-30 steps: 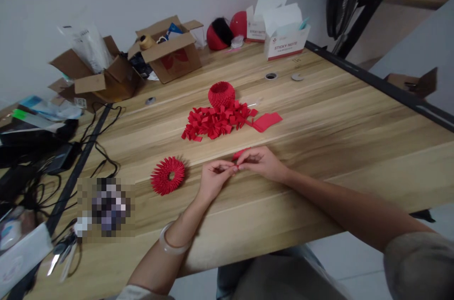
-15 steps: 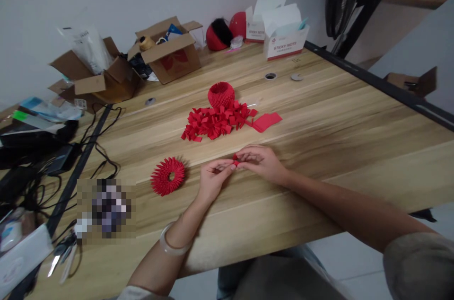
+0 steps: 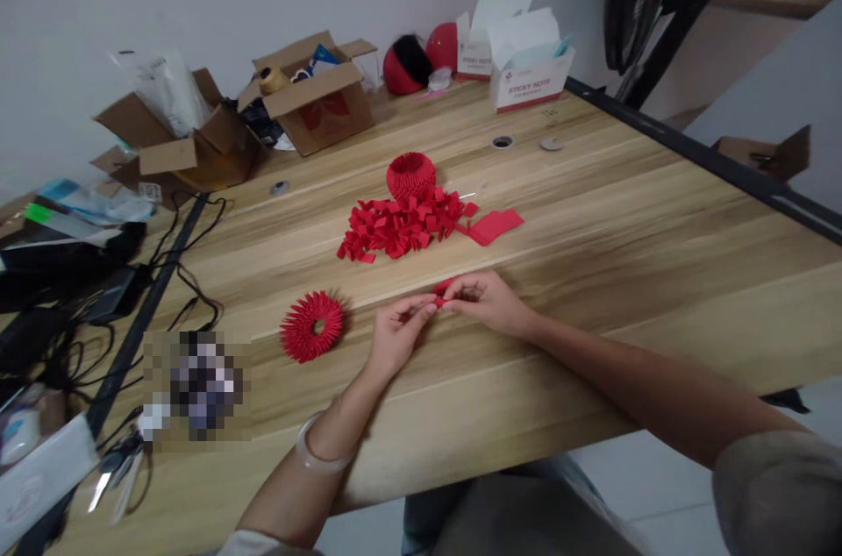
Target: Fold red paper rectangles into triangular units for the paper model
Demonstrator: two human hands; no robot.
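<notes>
Between my left hand [image 3: 398, 326] and my right hand [image 3: 488, 302] is a small folded red paper piece [image 3: 440, 302], pinched in the fingertips of both. Just behind my right fingers lies another bit of red paper [image 3: 445, 284], partly covered by them. To the left of my hands, a spiky red paper ring [image 3: 311, 326] rests flat on the table. Farther back is a heap of small red folded pieces [image 3: 395, 227], with a round red paper bowl shape [image 3: 410, 176] behind it. Flat red paper slips [image 3: 495, 226] lie to the heap's right.
Open cardboard boxes [image 3: 322, 113] and white sticky note boxes [image 3: 530, 88] line the back of the wooden table [image 3: 624, 275]. Black cables [image 3: 190, 275] and keys [image 3: 118, 468] lie on the left. A grommet hole [image 3: 502, 142] is at the back.
My right fingers have shifted slightly over the small red piece, and more of the red paper behind them shows. My left hand has hardly moved.
</notes>
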